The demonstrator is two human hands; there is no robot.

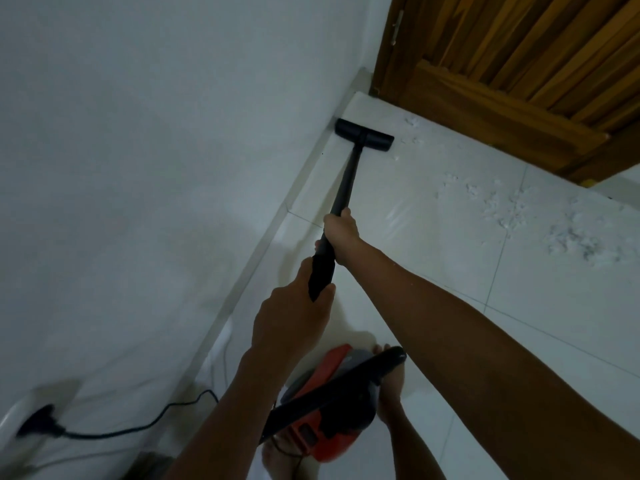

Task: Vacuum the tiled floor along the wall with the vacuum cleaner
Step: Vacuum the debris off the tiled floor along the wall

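Both hands wrapped round the black wand [346,181] of the vacuum cleaner [325,407]: right hand [341,233] clamped higher up the tube, left hand [291,317] closed on the thicker grip section just below. Nozzle head [364,135] sits flat on the tiled floor [450,306], its left end touching the skirting of the white wall [156,133], near the wooden door [519,64]. White debris [512,209] scattered on tiles to the right of the head. Red/black vac body hangs low by the bare feet; power cord [138,424] runs to a plug [40,422] at the wall, lower left.
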